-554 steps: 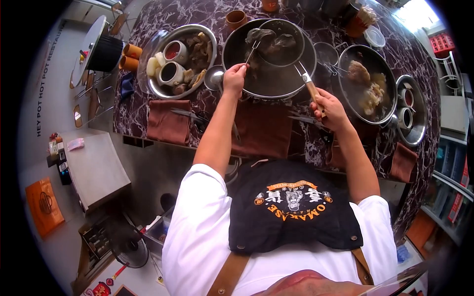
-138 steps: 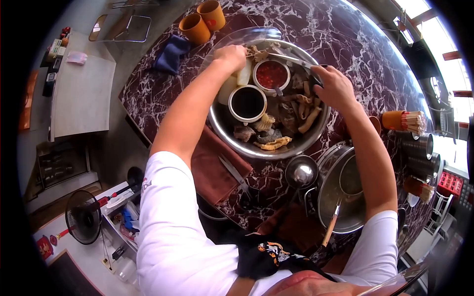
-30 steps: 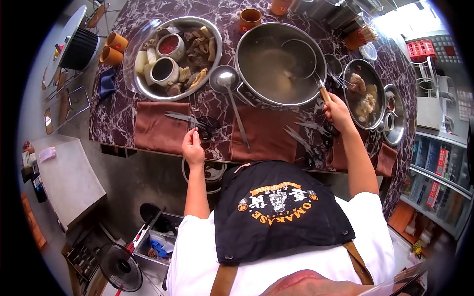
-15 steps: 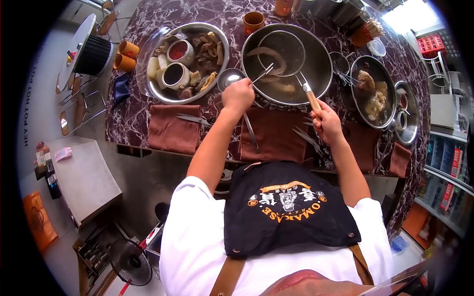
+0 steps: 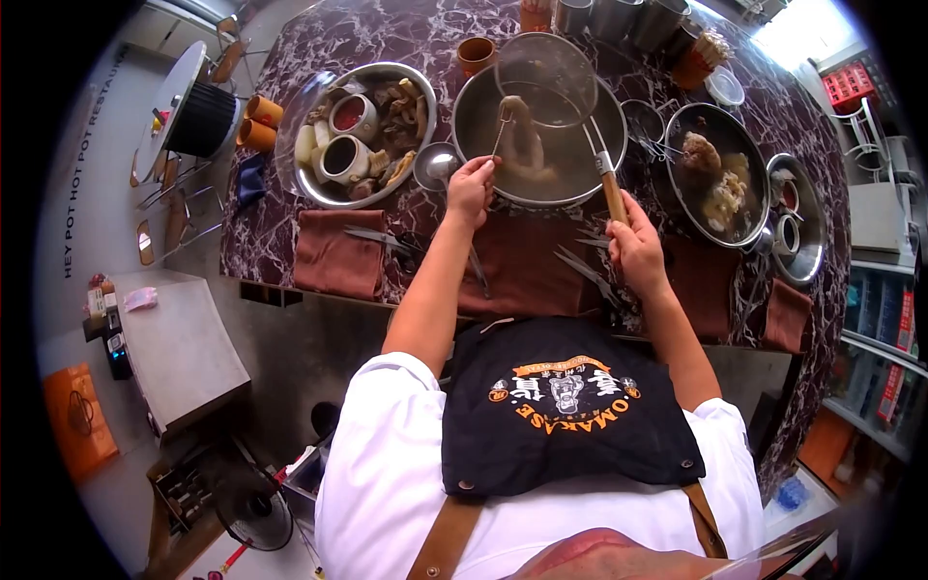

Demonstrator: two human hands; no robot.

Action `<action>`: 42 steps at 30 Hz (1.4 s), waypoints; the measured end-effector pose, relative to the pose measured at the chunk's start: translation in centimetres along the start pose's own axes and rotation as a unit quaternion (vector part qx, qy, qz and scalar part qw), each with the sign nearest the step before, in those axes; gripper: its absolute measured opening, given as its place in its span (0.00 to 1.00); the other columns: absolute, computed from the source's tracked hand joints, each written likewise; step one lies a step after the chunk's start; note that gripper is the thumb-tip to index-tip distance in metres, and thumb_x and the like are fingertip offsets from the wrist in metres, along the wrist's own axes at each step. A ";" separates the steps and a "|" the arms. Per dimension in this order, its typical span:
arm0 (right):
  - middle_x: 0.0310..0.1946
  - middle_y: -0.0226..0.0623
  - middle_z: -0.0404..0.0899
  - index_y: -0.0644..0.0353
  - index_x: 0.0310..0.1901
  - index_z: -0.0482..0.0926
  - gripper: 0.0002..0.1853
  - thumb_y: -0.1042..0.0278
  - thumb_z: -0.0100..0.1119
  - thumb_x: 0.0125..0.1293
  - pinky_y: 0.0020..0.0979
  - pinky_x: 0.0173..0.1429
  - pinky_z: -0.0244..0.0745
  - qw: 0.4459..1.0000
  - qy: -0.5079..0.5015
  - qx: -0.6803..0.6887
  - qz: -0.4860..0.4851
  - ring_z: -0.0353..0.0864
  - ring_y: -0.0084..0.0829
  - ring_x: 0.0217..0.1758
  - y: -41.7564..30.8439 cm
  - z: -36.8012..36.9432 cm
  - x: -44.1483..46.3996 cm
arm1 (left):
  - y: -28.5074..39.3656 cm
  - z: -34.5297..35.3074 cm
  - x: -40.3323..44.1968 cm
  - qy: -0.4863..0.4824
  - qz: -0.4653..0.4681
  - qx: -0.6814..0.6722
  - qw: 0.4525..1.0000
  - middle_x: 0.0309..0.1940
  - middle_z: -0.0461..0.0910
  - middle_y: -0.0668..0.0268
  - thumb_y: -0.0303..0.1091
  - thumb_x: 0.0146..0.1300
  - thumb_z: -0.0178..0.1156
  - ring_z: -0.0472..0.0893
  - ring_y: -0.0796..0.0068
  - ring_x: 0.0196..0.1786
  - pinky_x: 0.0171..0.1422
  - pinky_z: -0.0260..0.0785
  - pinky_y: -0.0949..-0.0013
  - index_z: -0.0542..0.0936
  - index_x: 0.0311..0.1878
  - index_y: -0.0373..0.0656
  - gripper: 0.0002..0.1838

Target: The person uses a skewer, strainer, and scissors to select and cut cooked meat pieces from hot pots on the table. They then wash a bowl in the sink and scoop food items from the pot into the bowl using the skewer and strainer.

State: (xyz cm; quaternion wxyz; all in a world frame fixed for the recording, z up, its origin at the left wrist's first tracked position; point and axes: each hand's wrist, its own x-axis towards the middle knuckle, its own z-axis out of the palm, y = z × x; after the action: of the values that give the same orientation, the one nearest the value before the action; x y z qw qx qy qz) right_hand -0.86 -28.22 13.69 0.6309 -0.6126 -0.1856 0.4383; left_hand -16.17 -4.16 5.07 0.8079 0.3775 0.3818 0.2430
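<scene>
My left hand [image 5: 471,190] is closed around a thin metal fork [image 5: 499,137]; its tip meets a long pale piece of meat, possibly intestine [image 5: 523,135]. That piece stands bent up out of the cloudy broth, its lower part resting in the big steel pot [image 5: 460,121]. Wrapped around a wooden handle, my right hand [image 5: 636,242] holds a round mesh strainer [image 5: 547,77] tilted over the far side of the pot, behind the meat. The strainer looks to have nothing in it. A steel ladle [image 5: 437,164] lies just left of the pot, near my left hand.
At left stands a steel basin [image 5: 302,179] with cooked pieces and two sauce cups. A pan of meat [image 5: 675,179] and a smaller tray [image 5: 810,256] are on the right. Scissors [image 5: 585,271] and brown napkins [image 5: 338,256] lie along the front edge. Cups stand at the back.
My left hand has turned the fork upward and raised one end of the pale meat from the broth. The strainer has risen and moved away from me, out of the broth.
</scene>
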 end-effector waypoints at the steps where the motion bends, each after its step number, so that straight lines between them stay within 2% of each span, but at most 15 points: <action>1: 0.31 0.28 0.72 0.65 0.72 0.55 0.30 0.76 0.46 0.69 0.15 0.22 0.63 1.000 0.011 0.003 0.006 0.66 0.12 0.19 -0.3 -0.4 -0.1 | 0.3 -0.1 -0.6 0.007 0.001 -0.022 1.000 0.18 0.64 0.80 0.30 0.71 0.52 0.57 0.90 0.15 0.17 0.45 0.83 0.79 0.45 0.41 0.07; 7: 0.28 0.28 0.71 0.63 0.71 0.56 0.30 0.77 0.47 0.67 0.16 0.21 0.62 0.998 0.008 0.052 0.029 0.65 0.13 0.19 1.6 -4.6 0.7 | 2.1 1.6 -3.5 0.019 0.045 -0.001 0.999 0.18 0.64 0.80 0.30 0.71 0.52 0.56 0.91 0.15 0.17 0.45 0.83 0.79 0.44 0.39 0.08; 12: 0.28 0.27 0.71 0.62 0.70 0.58 0.30 0.78 0.46 0.65 0.16 0.19 0.60 0.996 -0.019 0.070 0.049 0.65 0.13 0.18 2.0 -6.8 1.8 | 4.8 1.7 -7.0 0.048 0.148 -0.003 0.988 0.19 0.65 0.79 0.30 0.71 0.52 0.58 0.91 0.17 0.18 0.46 0.84 0.79 0.43 0.38 0.08; 17: 0.27 0.26 0.71 0.61 0.68 0.61 0.27 0.78 0.46 0.65 0.15 0.18 0.59 0.996 -0.043 0.055 0.053 0.66 0.14 0.18 3.6 -8.8 4.1 | 7.0 -0.6 -14.4 0.134 0.231 -0.043 0.963 0.19 0.65 0.77 0.30 0.70 0.54 0.59 0.90 0.18 0.19 0.46 0.83 0.80 0.42 0.38 0.08; 19: 0.27 0.26 0.72 0.60 0.65 0.64 0.26 0.78 0.47 0.65 0.14 0.18 0.62 0.996 -0.035 0.054 0.069 0.66 0.13 0.18 3.2 -8.5 4.3 | 7.3 -2.5 -18.3 0.160 0.270 -0.038 0.949 0.19 0.65 0.76 0.30 0.70 0.55 0.59 0.89 0.17 0.19 0.46 0.82 0.80 0.43 0.38 0.08; 23: 0.28 0.27 0.73 0.60 0.64 0.65 0.23 0.77 0.47 0.67 0.14 0.19 0.63 0.995 -0.056 0.035 0.081 0.66 0.13 0.18 3.9 -9.6 5.9 | 4.5 -6.3 -26.4 0.249 0.309 -0.034 0.917 0.18 0.66 0.76 0.30 0.69 0.55 0.58 0.89 0.17 0.19 0.46 0.81 0.81 0.42 0.38 0.08; 26: 0.30 0.30 0.73 0.61 0.65 0.64 0.23 0.77 0.45 0.69 0.15 0.21 0.61 0.993 -0.074 0.023 0.085 0.65 0.14 0.21 3.8 -10.1 6.4 | 0.6 -9.3 -31.8 0.316 0.298 -0.034 0.900 0.18 0.66 0.76 0.30 0.68 0.56 0.58 0.89 0.16 0.19 0.46 0.82 0.81 0.41 0.37 0.08; 28: 0.31 0.31 0.72 0.62 0.65 0.64 0.23 0.76 0.45 0.69 0.15 0.22 0.60 0.992 -0.078 0.019 0.092 0.64 0.15 0.22 2.5 -9.6 5.8 | -3.6 -11.2 -34.4 0.397 0.246 0.001 0.884 0.17 0.67 0.76 0.30 0.68 0.56 0.59 0.90 0.16 0.19 0.46 0.82 0.82 0.41 0.36 0.08; 31: 0.32 0.31 0.71 0.63 0.66 0.62 0.24 0.77 0.44 0.68 0.14 0.23 0.59 0.991 -0.091 0.008 0.094 0.64 0.15 0.23 1.7 -9.9 5.4 | -10.2 -13.7 -36.6 0.474 0.192 -0.032 0.859 0.17 0.67 0.77 0.30 0.67 0.57 0.60 0.90 0.16 0.19 0.46 0.83 0.82 0.40 0.37 0.08; 33: 0.32 0.31 0.71 0.63 0.67 0.61 0.25 0.77 0.44 0.69 0.14 0.23 0.58 0.992 -0.063 -0.025 0.109 0.63 0.15 0.23 2.6 -8.1 5.9 | -16.0 -18.9 -35.6 0.506 0.163 -0.085 0.843 0.17 0.67 0.77 0.30 0.67 0.57 0.60 0.90 0.16 0.19 0.46 0.82 0.82 0.39 0.38 0.07; 37: 0.33 0.32 0.72 0.62 0.69 0.61 0.26 0.78 0.44 0.68 0.14 0.24 0.59 0.990 -0.068 -0.050 0.113 0.62 0.15 0.23 2.0 -8.3 5.5 | -24.2 -22.0 -35.0 0.584 0.099 -0.189 0.783 0.17 0.68 0.77 0.31 0.67 0.57 0.61 0.89 0.16 0.17 0.47 0.82 0.82 0.40 0.41 0.06; 39: 0.34 0.32 0.72 0.62 0.69 0.60 0.26 0.77 0.44 0.69 0.15 0.24 0.59 0.989 -0.067 -0.068 0.113 0.63 0.16 0.24 1.9 -8.3 5.7 | -26.3 -23.3 -34.1 0.603 0.065 -0.289 0.741 0.16 0.67 0.76 0.31 0.65 0.57 0.61 0.87 0.15 0.17 0.47 0.80 0.81 0.39 0.41 0.06; 42: 0.35 0.32 0.73 0.60 0.69 0.60 0.26 0.75 0.45 0.69 0.16 0.24 0.60 0.987 -0.051 -0.108 0.105 0.65 0.16 0.25 1.5 -8.3 5.5 | -30.1 -27.2 -33.0 0.660 0.001 -0.314 0.683 0.17 0.70 0.72 0.32 0.60 0.60 0.62 0.81 0.15 0.16 0.49 0.75 0.80 0.37 0.39 0.07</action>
State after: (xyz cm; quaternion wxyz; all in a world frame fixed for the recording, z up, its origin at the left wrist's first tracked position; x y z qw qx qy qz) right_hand 8.01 -29.21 9.12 0.5011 -0.6705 -0.1983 0.5099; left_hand -54.24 -33.05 -16.09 0.4175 -0.1555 0.7172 0.5358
